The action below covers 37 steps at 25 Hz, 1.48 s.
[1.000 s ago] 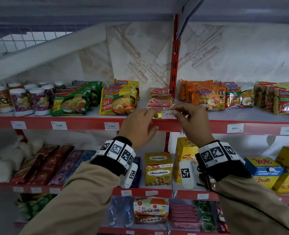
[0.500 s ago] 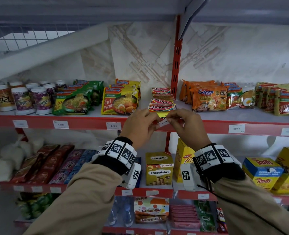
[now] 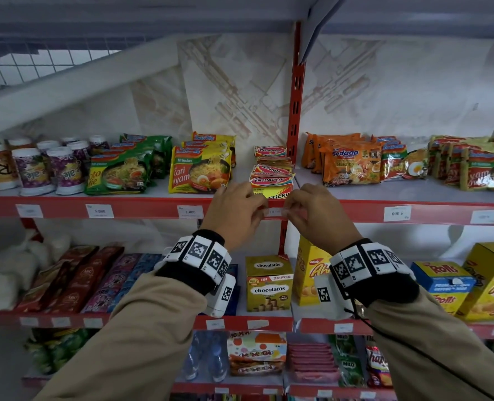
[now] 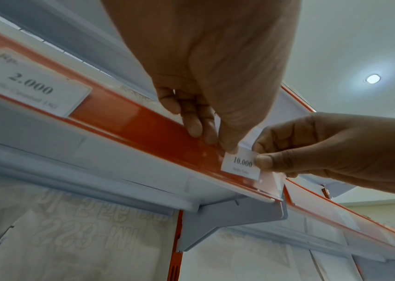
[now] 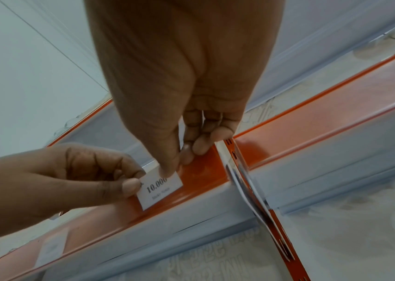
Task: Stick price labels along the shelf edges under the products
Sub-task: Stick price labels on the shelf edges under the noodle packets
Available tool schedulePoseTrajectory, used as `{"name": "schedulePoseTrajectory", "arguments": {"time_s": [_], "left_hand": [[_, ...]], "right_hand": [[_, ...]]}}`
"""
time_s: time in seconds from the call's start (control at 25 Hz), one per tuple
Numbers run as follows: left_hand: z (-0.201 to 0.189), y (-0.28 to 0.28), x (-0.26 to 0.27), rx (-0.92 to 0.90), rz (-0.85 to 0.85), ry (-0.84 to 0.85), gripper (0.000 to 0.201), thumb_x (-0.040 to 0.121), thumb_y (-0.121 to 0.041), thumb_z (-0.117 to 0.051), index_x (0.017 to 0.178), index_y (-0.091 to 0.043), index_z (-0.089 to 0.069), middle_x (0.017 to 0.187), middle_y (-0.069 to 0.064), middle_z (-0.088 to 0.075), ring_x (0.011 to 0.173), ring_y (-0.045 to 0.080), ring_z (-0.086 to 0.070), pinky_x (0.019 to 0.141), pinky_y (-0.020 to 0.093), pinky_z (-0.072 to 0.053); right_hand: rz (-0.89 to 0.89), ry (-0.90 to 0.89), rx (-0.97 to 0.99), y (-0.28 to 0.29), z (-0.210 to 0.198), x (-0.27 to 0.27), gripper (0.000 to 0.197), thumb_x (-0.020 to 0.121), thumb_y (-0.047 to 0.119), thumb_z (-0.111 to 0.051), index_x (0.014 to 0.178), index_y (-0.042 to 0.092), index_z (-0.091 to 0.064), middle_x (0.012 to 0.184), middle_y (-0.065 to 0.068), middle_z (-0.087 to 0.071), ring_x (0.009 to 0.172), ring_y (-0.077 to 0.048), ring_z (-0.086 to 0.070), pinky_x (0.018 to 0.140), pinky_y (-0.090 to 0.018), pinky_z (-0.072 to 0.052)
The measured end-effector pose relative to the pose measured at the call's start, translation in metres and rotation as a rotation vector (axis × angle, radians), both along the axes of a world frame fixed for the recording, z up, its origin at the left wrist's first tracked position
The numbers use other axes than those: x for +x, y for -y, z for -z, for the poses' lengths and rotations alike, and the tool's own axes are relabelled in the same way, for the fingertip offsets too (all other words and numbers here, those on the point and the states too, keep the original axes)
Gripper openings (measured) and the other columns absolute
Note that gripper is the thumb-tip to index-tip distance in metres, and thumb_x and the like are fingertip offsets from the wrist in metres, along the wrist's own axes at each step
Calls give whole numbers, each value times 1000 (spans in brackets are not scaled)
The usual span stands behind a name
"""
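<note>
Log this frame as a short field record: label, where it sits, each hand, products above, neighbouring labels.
label: white price label printed 10.000
position: against the red shelf edge, near the upright post
left hand: pinches the label's left end
right hand: pinches its right end
products above: Montana packs on a yellow box
neighbouring labels: 2.000 label to the left, another label to the right

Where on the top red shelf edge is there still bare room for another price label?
Bare red strip lies between the 5.000 label and the 2.000 label, and right of the right hand up to the next label. Around the 10.000 label, both hands crowd it.
</note>
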<state>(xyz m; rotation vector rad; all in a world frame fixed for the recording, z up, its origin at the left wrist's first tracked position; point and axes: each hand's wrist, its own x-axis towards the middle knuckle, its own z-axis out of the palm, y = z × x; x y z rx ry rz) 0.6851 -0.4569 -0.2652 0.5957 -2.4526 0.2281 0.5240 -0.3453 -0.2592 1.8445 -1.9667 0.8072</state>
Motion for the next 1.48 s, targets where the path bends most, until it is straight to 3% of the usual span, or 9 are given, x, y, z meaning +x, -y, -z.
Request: {"name": "schedulePoseTrajectory", "arguments": {"time_s": [0.2,0.4,0.8,0.96,1.12,1.28,1.48], "left_hand": [[0,0,-1,2,-22,18,28,97,-37,-49,107,-20,-68,96,2,-51,97,22,-46,83,37,-34],[-1,0,-1,-58,-61,84,31,99,-40,-43,109,-22,-66,99,1,-52,99,22,-46,84,36,-32],[3,-3,-1,-95,-101,42,24,98,-39,-44,106,-23,-60,103,-1,-57,102,22,-48,84,36,-29],[5,-8,-2,-99,-99,-29,17,96,-33,-50,102,-20,-60,103,0,-60,101,23,-51,83,37,-30],[9,-12,0,-102,-89,-76,12,93,-23,-53,99,-16,-60,103,2,-59,99,25,-51,81,37,-34],[10,-13,3,-137,-43,-149,14,89,-18,-57,95,-10,-68,97,6,-60,93,26,-53,75,40,-42],[7,-15,3,-132,-34,-156,21,89,-21,-58,102,-11,-70,95,5,-64,90,24,-57,76,36,-40]], "right_hand": [[56,-89,50,1,1,3,18,92,20,-58,103,10,-68,99,-11,-59,96,-29,-49,76,-32,-37],[67,-84,31,0,3,4,17,93,21,-58,102,9,-65,98,-12,-57,93,-28,-46,72,-29,-31],[66,-89,67,2,4,-1,20,94,24,-56,106,11,-66,101,-11,-57,96,-28,-45,73,-33,-37],[38,-56,38,-1,5,-3,17,90,14,-57,107,12,-56,100,-11,-59,92,-28,-46,68,-38,-43],[67,-118,-23,-5,7,-6,18,87,2,-58,102,11,-60,101,-12,-56,93,-30,-47,71,-43,-44],[121,-134,-55,-11,11,-5,27,86,1,-58,111,12,-63,106,-12,-56,97,-31,-48,77,-44,-45],[82,-76,-66,-21,10,-7,24,88,3,-56,110,10,-64,107,-13,-58,101,-32,-52,74,-45,-51]]}}
